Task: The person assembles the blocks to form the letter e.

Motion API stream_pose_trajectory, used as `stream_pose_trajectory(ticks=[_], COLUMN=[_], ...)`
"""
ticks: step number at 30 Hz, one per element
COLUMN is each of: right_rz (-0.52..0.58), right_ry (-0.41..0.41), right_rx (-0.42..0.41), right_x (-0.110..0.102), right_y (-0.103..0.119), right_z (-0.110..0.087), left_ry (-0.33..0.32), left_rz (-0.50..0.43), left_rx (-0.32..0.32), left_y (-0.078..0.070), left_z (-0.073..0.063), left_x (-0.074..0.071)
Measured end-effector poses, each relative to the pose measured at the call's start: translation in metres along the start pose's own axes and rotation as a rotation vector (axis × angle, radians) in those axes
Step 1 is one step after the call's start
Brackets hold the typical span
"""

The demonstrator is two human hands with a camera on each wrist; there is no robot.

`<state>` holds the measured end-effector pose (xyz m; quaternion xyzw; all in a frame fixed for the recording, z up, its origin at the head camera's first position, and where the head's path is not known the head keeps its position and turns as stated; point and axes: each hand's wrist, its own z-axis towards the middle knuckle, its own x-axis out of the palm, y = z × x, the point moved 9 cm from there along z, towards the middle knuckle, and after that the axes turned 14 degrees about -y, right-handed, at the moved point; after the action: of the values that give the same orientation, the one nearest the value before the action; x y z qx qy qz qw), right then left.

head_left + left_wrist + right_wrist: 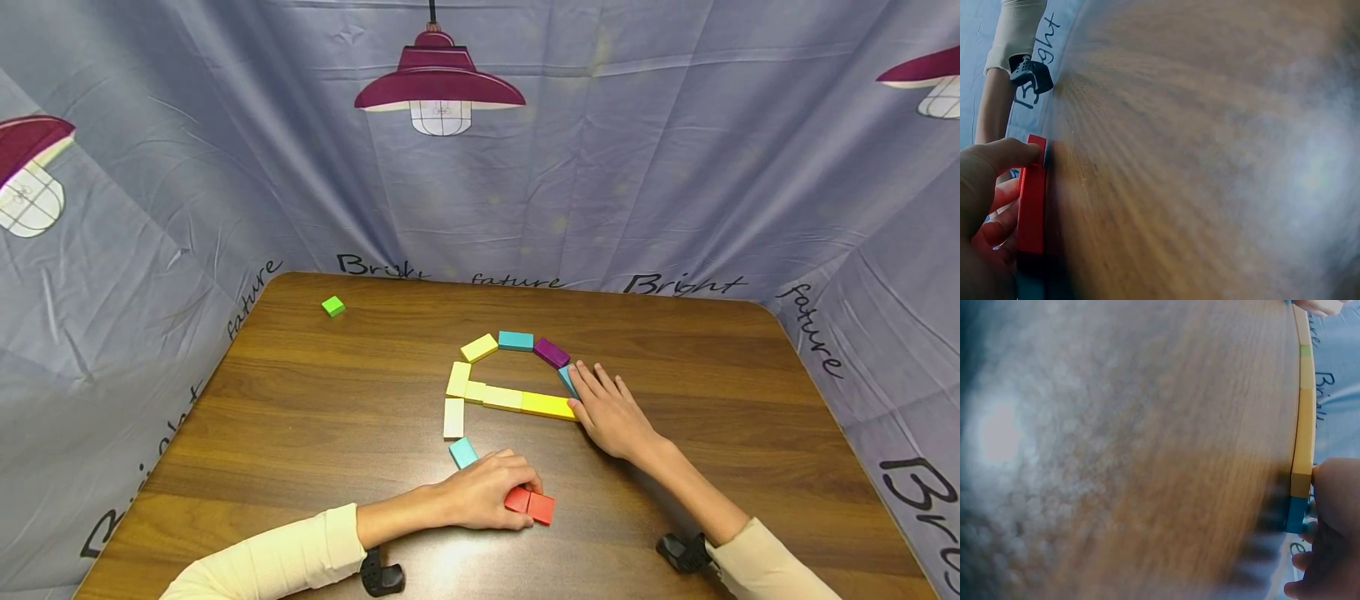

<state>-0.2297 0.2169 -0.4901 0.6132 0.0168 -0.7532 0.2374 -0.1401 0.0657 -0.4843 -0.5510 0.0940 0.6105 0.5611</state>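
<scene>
My left hand (pixel 487 493) grips a red block (pixel 541 508), low over the front middle of the table. A seam divides the red top into two squares; in the left wrist view the thumb lies on the red block's end (pixel 1032 206). Partly hidden behind this hand is a light blue block (pixel 463 452). With fingers stretched out, my right hand (pixel 611 418) rests at the right side of a block outline, covering part of a blue block (pixel 567 381). Its thumb touches the end of a yellow block (pixel 549 405). Beyond the fingertips lies a purple block (pixel 552 352).
A teal block (pixel 516 341) and pale yellow blocks (pixel 479 347) continue the curve at the top and left. A row of yellow pieces (pixel 502 397) crosses its middle. Far left on the wooden table (pixel 300 400) sits a small green block (pixel 333 306). Curtains (pixel 637 167) hang around the table.
</scene>
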Motion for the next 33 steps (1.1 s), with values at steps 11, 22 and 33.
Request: stream_pose_trajectory(ticks=[11, 22, 33], right_rz=[-0.009, -0.012, -0.01], right_ry=[0.0, 0.006, 0.009], right_rx=[-0.002, 0.005, -0.008], right_x=[0.0, 0.0, 0.002], right_y=[-0.002, -0.003, -0.002], right_z=[0.0, -0.001, 0.0], left_ry=[0.018, -0.01, -0.456], left_rz=[0.034, 0.041, -0.045], left_rx=[-0.033, -0.052, -0.319], left_y=[0.002, 0.002, 0.096], left_z=[0.001, 0.006, 0.004], left_x=[0.002, -0.009, -0.126])
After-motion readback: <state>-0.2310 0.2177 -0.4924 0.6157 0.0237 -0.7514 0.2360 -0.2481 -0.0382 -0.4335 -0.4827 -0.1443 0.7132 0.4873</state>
